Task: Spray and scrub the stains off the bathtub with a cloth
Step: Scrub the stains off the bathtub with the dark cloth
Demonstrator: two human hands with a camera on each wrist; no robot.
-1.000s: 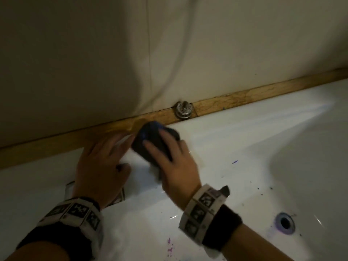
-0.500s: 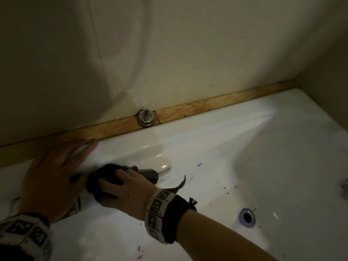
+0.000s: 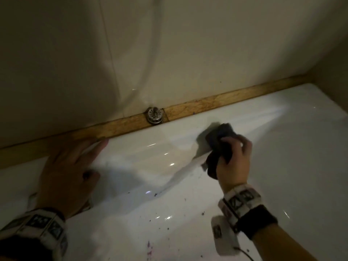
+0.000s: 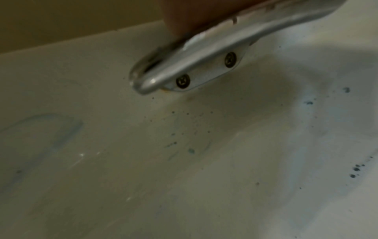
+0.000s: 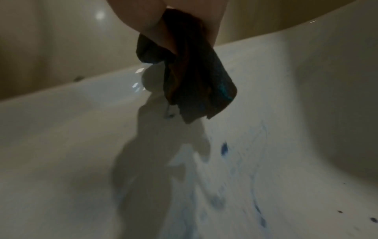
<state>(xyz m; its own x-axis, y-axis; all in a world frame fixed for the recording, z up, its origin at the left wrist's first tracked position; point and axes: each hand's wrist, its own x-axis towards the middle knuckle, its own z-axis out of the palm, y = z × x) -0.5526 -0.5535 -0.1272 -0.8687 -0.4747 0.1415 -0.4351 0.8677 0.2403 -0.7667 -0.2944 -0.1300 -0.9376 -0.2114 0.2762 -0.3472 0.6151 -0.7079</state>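
Home bathroom, dimly lit: white glossy bathtub w/ purple-blue stains, beige wall panels, brown trim strip along tub edge, metal strainer plug (sits on trim), chrome grab handle screwed to tub.

The bathtub under my hands looks glossy, smooth white. My right hand grips dark, matt cloth; beyond my fingers, veined wood-look trim and a shiny metal fitting.
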